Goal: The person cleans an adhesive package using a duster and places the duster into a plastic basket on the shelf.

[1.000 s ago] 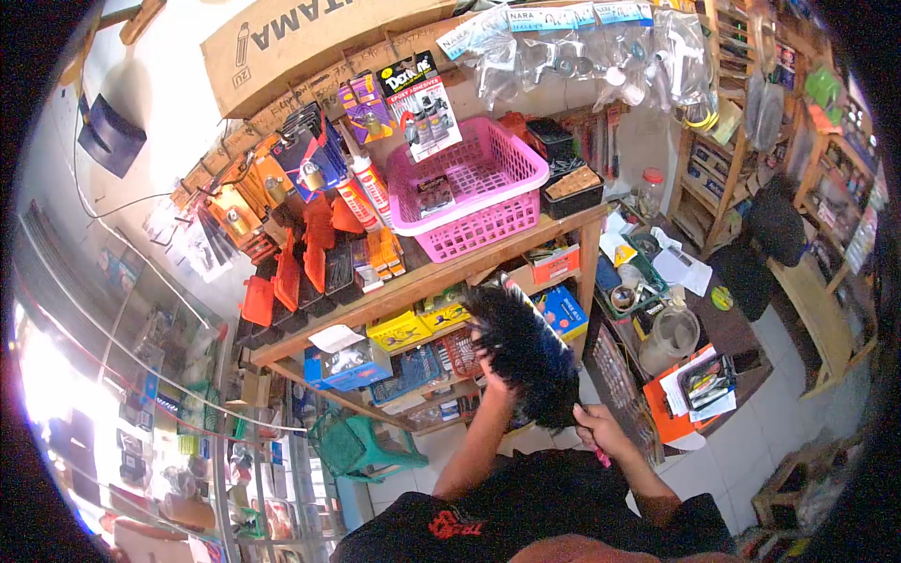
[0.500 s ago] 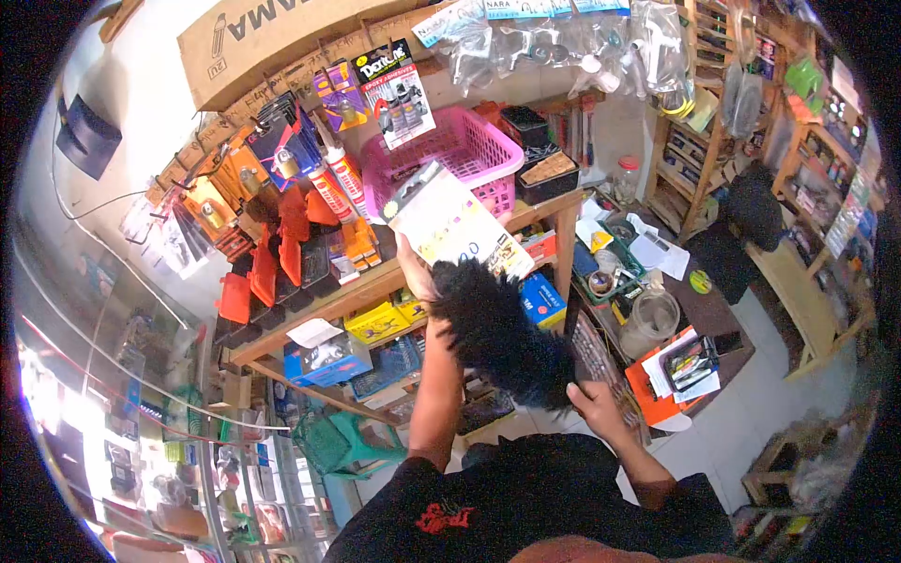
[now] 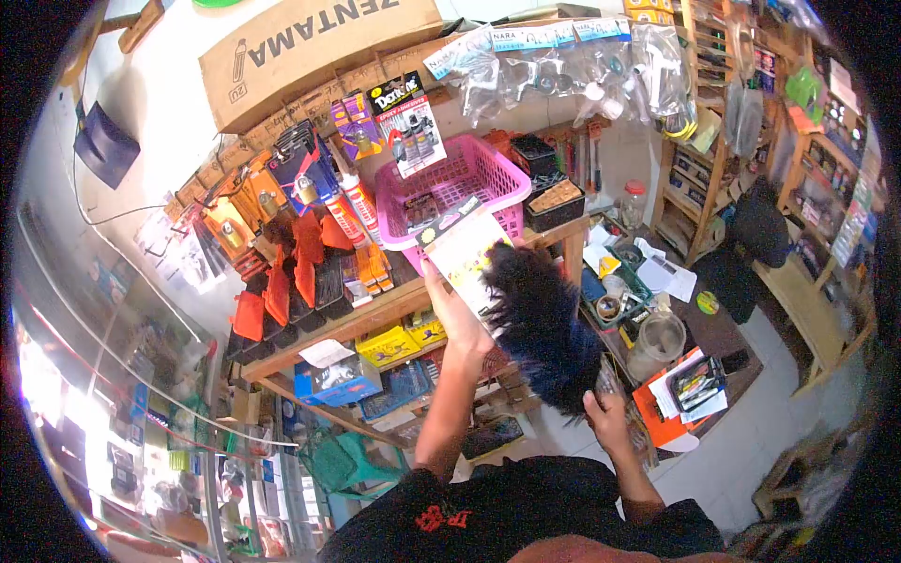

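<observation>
A white card package (image 3: pixel 460 258) with yellow print is held in my left hand (image 3: pixel 457 314), its fingers mostly behind the card. Over the lower right part of the card lies a black feather duster (image 3: pixel 544 328). My right hand (image 3: pixel 608 419) is closed around the duster's handle end, below the feathers. Just behind the card stands a pink basket (image 3: pixel 488 183) with dark small packs inside, on a wooden shelf (image 3: pixel 375 314).
Orange bins (image 3: pixel 277 291) and red-white tubes (image 3: pixel 349 220) stand on the shelf's left. Boxes fill the lower level, including a blue one (image 3: pixel 338 380). Right, a dark table (image 3: pixel 727 352) holds a clear tub (image 3: pixel 657 340) and papers. A green stool (image 3: pixel 361 464) stands below.
Since a second ago, the white card has come up into view in my left hand. Over the last half second, card and duster have shifted slightly right and the card has tilted more.
</observation>
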A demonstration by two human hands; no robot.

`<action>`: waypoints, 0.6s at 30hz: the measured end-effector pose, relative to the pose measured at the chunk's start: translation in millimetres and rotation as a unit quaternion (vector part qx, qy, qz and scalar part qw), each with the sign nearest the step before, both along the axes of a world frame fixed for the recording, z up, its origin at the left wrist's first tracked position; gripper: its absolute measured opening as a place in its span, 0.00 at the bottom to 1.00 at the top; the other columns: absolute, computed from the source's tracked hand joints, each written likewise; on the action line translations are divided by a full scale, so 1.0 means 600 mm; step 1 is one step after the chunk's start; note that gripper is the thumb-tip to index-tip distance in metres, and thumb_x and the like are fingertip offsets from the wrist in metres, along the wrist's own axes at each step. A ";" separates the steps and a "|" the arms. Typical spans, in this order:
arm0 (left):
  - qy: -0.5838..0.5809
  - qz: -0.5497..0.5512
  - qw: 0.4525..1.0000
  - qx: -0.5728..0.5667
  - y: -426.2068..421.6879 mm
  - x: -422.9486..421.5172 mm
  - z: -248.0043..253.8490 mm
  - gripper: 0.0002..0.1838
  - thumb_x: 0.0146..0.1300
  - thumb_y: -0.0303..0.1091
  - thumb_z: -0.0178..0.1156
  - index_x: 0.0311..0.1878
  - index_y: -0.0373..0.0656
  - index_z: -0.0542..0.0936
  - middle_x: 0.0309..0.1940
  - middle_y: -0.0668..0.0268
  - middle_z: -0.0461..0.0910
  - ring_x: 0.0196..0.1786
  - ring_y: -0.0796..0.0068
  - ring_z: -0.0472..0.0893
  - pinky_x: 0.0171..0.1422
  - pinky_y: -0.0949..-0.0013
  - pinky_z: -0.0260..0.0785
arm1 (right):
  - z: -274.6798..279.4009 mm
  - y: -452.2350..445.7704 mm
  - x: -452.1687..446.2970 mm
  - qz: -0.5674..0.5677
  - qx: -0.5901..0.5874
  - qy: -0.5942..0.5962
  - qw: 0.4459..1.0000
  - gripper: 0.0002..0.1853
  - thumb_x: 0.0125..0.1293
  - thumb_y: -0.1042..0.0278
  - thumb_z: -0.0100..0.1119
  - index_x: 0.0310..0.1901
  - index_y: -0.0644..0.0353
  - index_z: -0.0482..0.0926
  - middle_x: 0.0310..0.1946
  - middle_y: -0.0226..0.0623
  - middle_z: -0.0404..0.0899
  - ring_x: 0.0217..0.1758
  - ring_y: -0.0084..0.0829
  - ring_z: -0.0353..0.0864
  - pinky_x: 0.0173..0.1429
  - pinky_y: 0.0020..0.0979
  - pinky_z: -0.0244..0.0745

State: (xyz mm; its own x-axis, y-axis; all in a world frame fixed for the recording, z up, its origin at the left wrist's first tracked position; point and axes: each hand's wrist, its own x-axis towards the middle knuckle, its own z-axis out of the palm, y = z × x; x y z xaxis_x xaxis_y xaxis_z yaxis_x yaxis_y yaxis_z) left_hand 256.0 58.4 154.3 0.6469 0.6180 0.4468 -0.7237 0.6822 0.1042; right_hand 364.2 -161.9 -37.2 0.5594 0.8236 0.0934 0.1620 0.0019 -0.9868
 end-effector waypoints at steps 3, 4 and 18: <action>0.143 0.053 0.972 0.182 0.012 -0.003 -0.009 0.50 0.58 0.76 0.31 0.66 0.39 0.61 0.55 0.47 0.73 0.56 0.48 0.75 0.61 0.50 0.68 | -0.005 0.015 0.000 -0.007 0.027 -0.058 0.998 0.25 0.66 0.53 0.55 0.19 0.66 0.67 0.13 0.29 0.62 0.19 0.21 0.58 0.23 0.33 0.53; 0.127 0.068 0.976 0.166 0.001 -0.003 -0.012 0.47 0.61 0.74 0.29 0.66 0.39 0.62 0.55 0.48 0.73 0.55 0.52 0.75 0.63 0.55 0.67 | -0.009 0.019 -0.002 -0.025 0.034 -0.043 0.998 0.25 0.66 0.53 0.55 0.20 0.67 0.67 0.13 0.30 0.62 0.19 0.21 0.58 0.23 0.33 0.53; 0.195 0.021 0.974 0.109 0.039 -0.014 -0.059 0.49 0.58 0.76 0.33 0.68 0.41 0.59 0.63 0.49 0.65 0.63 0.53 0.70 0.69 0.48 0.59 | 0.003 0.057 -0.061 0.094 -0.024 0.145 0.985 0.23 0.67 0.52 0.55 0.18 0.57 0.67 0.13 0.24 0.64 0.13 0.16 0.60 0.18 0.25 0.54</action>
